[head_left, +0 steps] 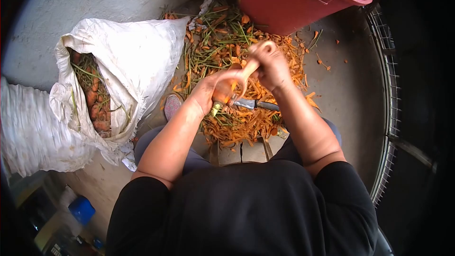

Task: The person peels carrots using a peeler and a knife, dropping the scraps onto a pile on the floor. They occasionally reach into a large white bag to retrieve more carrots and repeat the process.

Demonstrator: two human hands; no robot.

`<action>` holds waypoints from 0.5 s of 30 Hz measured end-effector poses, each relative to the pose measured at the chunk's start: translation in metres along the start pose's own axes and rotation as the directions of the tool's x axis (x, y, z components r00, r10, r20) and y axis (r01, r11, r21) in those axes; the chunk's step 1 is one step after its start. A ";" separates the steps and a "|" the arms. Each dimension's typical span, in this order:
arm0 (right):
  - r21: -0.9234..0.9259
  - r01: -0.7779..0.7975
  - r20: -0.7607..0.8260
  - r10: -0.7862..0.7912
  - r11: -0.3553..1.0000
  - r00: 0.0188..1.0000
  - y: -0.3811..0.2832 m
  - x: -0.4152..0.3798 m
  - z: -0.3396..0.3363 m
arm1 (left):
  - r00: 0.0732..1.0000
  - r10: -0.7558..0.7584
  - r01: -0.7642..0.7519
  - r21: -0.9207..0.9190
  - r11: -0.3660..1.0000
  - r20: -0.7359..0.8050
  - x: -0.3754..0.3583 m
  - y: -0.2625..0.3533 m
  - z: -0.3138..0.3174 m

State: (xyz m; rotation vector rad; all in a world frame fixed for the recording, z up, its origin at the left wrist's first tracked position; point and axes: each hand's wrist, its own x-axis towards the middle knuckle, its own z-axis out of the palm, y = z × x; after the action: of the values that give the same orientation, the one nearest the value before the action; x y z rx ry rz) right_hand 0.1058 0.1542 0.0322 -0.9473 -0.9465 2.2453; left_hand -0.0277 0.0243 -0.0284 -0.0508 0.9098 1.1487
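My left hand [204, 91] is wrapped around a carrot [221, 96], whose cut green top points down toward me. In my right hand [274, 68] is a pale Y-shaped peeler [250, 69], its handle end poking out above my fingers. The peeler's forked head overlaps the upper part of the carrot, and both are smeared a little by motion. Just below my hands, a knife [265, 105] with a dark handle lies across a heap of orange carrot peelings [237, 130].
Left of the heap lies an open white sack [142, 52] with unpeeled carrots [97, 104] inside. A red bin [289, 7] stands behind the peelings, among green stalks [211, 52]. Wire mesh [389, 90] curves along the right. A blue object [82, 209] is at lower left.
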 end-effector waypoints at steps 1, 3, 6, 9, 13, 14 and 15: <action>0.005 -0.024 0.106 0.023 1.000 0.994 0.008 -0.004 0.006 | 0.999 0.011 -0.012 -0.028 1.000 -0.035 0.006 -0.003 0.000; -0.016 -0.062 0.131 0.064 0.998 0.989 0.020 -0.003 0.005 | 1.000 -0.002 0.001 -0.058 0.998 -0.024 0.001 0.001 0.009; -0.003 -0.057 -0.068 0.057 0.998 0.996 0.019 0.016 -0.018 | 0.997 0.008 -0.014 0.083 0.996 0.075 -0.016 0.010 0.022; -0.165 0.166 -0.421 -0.221 0.972 0.880 0.004 0.045 -0.062 | 0.981 -0.096 0.096 0.009 0.995 0.166 -0.011 0.006 0.011; 0.029 0.186 -0.405 -0.158 0.982 0.900 -0.002 0.043 -0.069 | 0.987 -0.115 0.120 -0.034 0.992 0.116 -0.014 0.013 0.019; 0.064 0.177 -0.323 -0.148 0.982 0.935 -0.001 0.034 -0.051 | 0.989 -0.108 0.114 -0.052 0.992 0.101 -0.011 0.012 0.015; 0.069 0.141 -0.222 -0.123 0.988 0.967 0.000 0.027 -0.032 | 0.985 -0.097 0.106 -0.052 0.993 0.144 -0.008 0.010 0.008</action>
State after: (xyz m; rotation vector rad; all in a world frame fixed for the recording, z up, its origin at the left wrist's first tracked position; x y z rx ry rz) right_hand 0.1138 0.1849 0.0050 -1.0352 -0.7875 2.0068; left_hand -0.0317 0.0262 -0.0135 -0.0632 0.7393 1.0704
